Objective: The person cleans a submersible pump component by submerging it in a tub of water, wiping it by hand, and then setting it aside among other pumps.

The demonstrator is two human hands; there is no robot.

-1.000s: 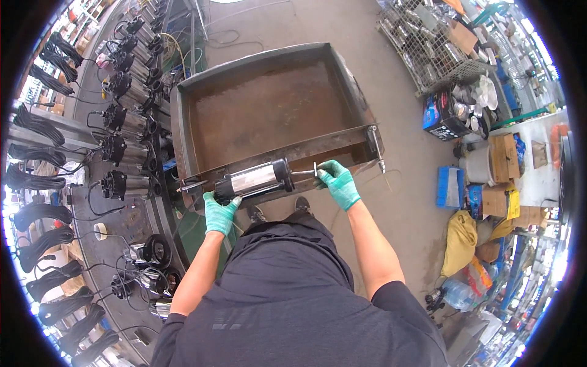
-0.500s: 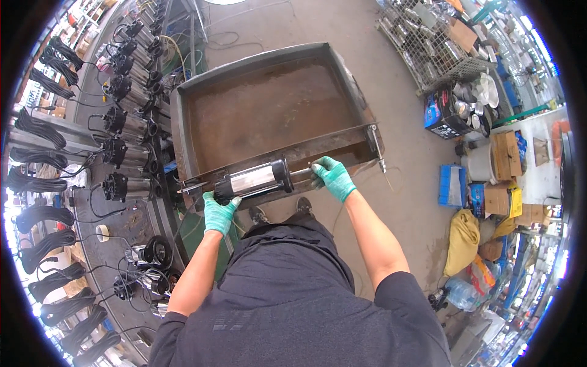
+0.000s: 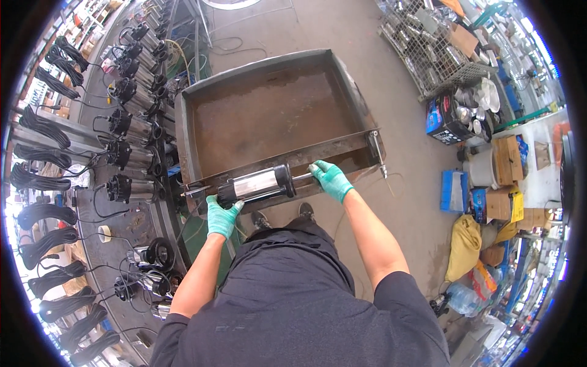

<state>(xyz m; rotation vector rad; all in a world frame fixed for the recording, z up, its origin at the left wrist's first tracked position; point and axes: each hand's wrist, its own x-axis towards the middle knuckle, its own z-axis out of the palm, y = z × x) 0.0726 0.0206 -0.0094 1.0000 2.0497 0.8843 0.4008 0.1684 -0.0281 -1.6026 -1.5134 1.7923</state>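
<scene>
A shiny steel pump cylinder (image 3: 257, 183) with black end caps lies across the near rim of a large rusty metal tray (image 3: 202, 98). My left hand (image 3: 221, 215), in a green glove, grips the cylinder's left black end from below. My right hand (image 3: 331, 178), also green-gloved, holds the thin rod that sticks out of the cylinder's right end, just over the tray's front bar (image 3: 348, 147).
A workbench at my left carries a row of similar steel pumps (image 3: 131, 159) with black coiled cables (image 3: 43, 214). Wire baskets of metal parts (image 3: 440, 55), cardboard boxes (image 3: 507, 202), a blue crate (image 3: 454, 189) and a yellow sack (image 3: 463, 244) stand on the concrete floor at my right.
The cylinder has shifted slightly along the tray's rim. My right hand has moved up a little along the rod; my left hand keeps its grip.
</scene>
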